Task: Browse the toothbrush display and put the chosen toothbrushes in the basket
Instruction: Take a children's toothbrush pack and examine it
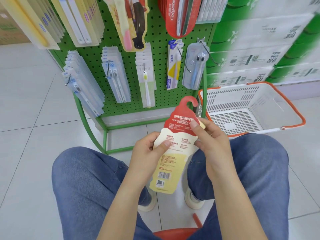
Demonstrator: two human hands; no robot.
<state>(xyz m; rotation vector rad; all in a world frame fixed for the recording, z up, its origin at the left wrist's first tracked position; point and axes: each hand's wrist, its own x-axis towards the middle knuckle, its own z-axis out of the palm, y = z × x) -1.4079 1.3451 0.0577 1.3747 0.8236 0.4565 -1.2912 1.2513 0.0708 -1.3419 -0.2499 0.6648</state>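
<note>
Head camera: a seated person in blue jeans holds a toothbrush package above their knees, in front of a green pegboard display rack. The package is a red-and-cream card with its printed back, barcode and QR code facing the camera. Its long axis runs roughly upright in the frame, leaning slightly right, with the red hanging hook at the top pointing toward the rack and the barcode end toward the person's lap. The left hand grips the card's left edge, thumb curled over the printed face. The right hand pinches the upper right edge, thumb on the red band, fingers behind.

A white slatted shopping basket with orange rim and handles stands on the floor to the right of the rack, near the person's right knee; no goods show inside it.

Packaged toothbrushes hang in rows from the rack's hooks, among them a red Colgate pack at the top. Green-and-white stacked cartons rise behind the basket. The floor is pale glossy tile. A red stool edge shows between the legs at the bottom.
</note>
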